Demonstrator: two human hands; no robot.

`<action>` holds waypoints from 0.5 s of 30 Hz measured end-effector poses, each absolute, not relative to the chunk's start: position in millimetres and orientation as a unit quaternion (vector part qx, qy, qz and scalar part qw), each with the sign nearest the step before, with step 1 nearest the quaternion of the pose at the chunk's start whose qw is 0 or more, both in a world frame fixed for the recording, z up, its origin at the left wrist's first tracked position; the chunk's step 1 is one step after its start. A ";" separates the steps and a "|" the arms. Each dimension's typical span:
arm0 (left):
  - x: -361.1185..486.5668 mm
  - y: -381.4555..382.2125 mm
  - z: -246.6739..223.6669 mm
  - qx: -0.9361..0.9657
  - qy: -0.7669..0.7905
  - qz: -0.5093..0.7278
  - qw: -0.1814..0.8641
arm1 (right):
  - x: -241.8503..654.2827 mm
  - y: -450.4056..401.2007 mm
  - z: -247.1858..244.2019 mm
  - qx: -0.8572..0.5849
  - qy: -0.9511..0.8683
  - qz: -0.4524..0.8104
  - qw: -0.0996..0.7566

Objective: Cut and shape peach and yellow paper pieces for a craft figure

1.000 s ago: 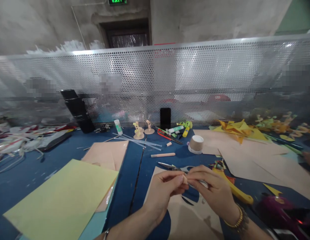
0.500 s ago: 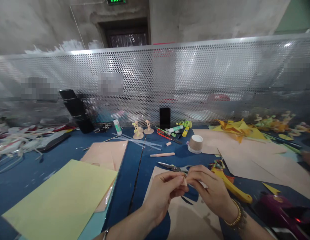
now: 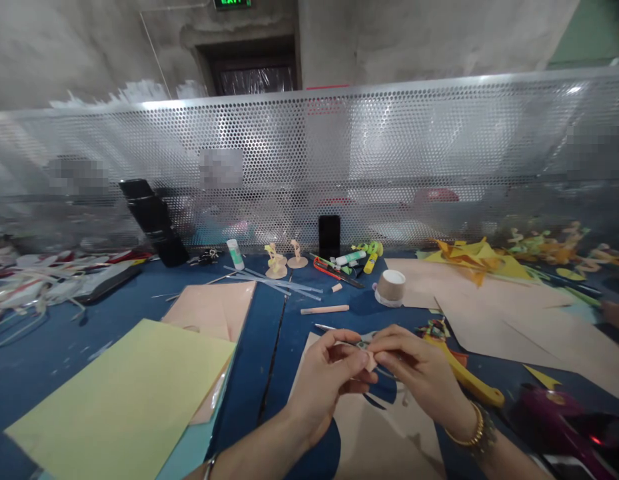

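Note:
Between my hands is a small peach piece of paper (image 3: pixel 371 362). My left hand (image 3: pixel 332 377) pinches it between thumb and fingers. From the other side, the thumb and fingertips of my right hand (image 3: pixel 416 373) close on its edge; part of the piece is hidden behind the fingers. Below lies a peach sheet of paper (image 3: pixel 384 443) with a curved piece cut out of it. Just behind my hands, a pair of scissors (image 3: pixel 325 327) rests on the table, partly covered by them. A peach marker (image 3: pixel 324 309) lies farther back, its cap (image 3: pixel 336 288) off.
On the left lie a yellow sheet (image 3: pixel 124 393) and peach paper (image 3: pixel 214 303). Clear glue sticks (image 3: pixel 274 283), small paper figures (image 3: pixel 276 260), a phone (image 3: pixel 329 235) and a tape roll (image 3: pixel 390 287) stand behind. At right are a yellow-handled tool (image 3: pixel 472 383) and a purple device (image 3: pixel 549 417).
My left fingers have spread and shifted slightly, and the paper piece has turned a little in my grip. My right hand has moved slightly. The things on the table stay put.

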State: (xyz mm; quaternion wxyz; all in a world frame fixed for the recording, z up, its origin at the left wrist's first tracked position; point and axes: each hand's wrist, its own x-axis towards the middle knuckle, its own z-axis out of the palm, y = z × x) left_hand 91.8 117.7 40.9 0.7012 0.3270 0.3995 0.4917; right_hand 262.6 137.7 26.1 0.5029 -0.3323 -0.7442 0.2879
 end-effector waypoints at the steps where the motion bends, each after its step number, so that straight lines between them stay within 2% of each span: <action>1: 91.8 117.8 40.6 0.327 0.400 0.492 0.700 | 262.3 137.7 25.5 -0.332 -0.734 0.300 0.511; 6: 91.5 119.9 37.7 0.328 0.403 0.497 0.695 | 262.1 139.0 21.5 -0.323 -0.693 0.360 0.534; 15: 92.1 118.0 36.9 0.334 0.407 0.503 0.686 | 259.9 138.4 20.6 -0.314 -0.692 0.361 0.541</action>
